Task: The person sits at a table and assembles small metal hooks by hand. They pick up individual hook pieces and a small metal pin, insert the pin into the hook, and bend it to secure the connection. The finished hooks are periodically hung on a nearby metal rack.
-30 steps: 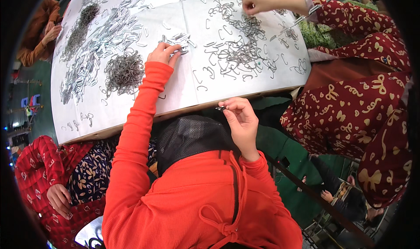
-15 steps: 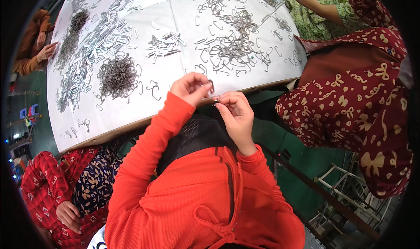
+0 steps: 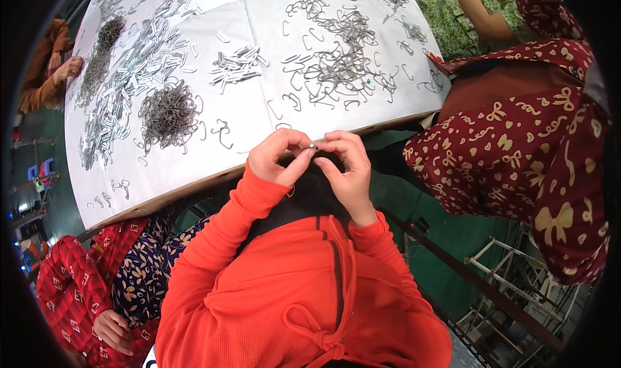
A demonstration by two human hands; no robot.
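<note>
My left hand (image 3: pixel 279 156) and right hand (image 3: pixel 348 167): fingertips pinched shut on one small metal piece (image 3: pixel 313 146), just below desk (image 3: pixel 259 109) edge. Hook heaps (image 3: pixel 169 112) on desk still loose; most work looks left.

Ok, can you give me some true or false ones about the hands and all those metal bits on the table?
1. Both hands pinch one small metal piece between them. True: left hand and right hand meet at it.
2. The hands are over the middle of the table. False: they are at the near edge of the table.
3. A round heap of wire hooks lies on the white sheet. True.
4. The sleeves are blue. False: the sleeves are orange-red.
5. The person is alone at the table. False: a hand of another person shows at the far left.
</note>
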